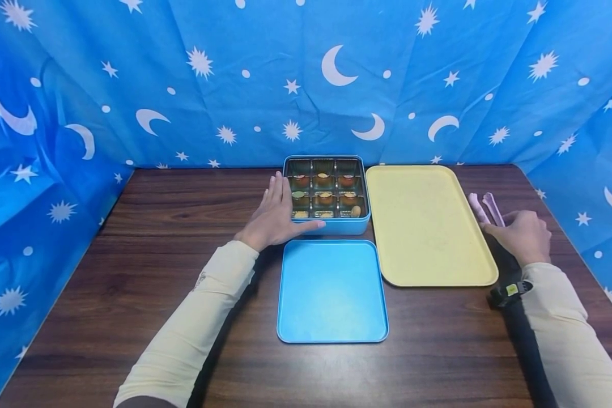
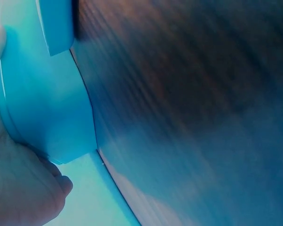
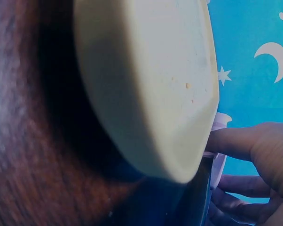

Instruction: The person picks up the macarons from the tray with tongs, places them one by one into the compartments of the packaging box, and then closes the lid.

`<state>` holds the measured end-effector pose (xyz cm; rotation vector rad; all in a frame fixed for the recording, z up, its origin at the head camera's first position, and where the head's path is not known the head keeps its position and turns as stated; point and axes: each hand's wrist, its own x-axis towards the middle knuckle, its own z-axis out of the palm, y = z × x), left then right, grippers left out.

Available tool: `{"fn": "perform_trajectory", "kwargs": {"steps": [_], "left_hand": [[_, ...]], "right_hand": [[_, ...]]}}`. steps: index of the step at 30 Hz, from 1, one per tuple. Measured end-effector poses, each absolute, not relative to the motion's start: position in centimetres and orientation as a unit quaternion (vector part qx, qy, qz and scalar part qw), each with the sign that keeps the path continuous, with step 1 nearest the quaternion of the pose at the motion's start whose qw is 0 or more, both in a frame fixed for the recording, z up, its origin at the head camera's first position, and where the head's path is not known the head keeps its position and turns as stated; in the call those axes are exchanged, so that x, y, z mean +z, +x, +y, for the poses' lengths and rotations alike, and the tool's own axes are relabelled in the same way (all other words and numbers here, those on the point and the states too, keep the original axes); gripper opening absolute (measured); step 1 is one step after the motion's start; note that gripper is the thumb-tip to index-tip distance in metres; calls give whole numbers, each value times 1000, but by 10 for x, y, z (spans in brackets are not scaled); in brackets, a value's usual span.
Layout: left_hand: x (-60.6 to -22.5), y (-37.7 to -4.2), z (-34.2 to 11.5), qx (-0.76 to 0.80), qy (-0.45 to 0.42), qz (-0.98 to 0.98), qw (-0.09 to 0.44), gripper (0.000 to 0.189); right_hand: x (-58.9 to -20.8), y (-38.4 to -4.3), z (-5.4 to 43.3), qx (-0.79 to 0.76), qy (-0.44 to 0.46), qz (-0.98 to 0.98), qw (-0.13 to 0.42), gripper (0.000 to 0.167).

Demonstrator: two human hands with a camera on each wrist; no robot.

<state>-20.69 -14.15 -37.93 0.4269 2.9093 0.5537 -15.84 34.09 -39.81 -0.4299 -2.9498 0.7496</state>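
Note:
My left hand (image 1: 272, 216) rests against the light blue square tin (image 1: 336, 227), its straight fingers along the left side and its thumb across the front. In the left wrist view, the palm and thumb lie beside the blue wall (image 2: 47, 103). A clear divided insert inside the tin has several compartments with small round pieces, orange, yellow and green; a tan piece (image 1: 356, 211) shows in the front right one. To the right of the yellow tray, my right hand (image 1: 522, 235) grips pale pink tongs (image 1: 494, 209), whose two arms point away, spread apart. The right wrist view partly hides them behind the tray.
A yellow tray (image 1: 430, 226) lies between the tin and my right hand; small crumbs (image 3: 188, 85) dot it. In front of the tin lies a blue lid (image 1: 332, 292). Beyond the wooden table (image 1: 183, 209) hangs a blue cloth (image 1: 265, 102) with stars and moons.

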Motion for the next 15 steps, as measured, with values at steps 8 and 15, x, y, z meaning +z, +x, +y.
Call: {"fn": "perform_trajectory", "kwargs": {"steps": [8, 15], "left_hand": [[-380, -206, -148, 207, 144, 965, 73, 134], [-371, -195, -162, 240, 130, 961, 51, 124]], "right_hand": [[-395, -158, 341, 258, -146, -955, 11, 72], [-383, -143, 342, 271, -143, -952, 18, 80]]}}
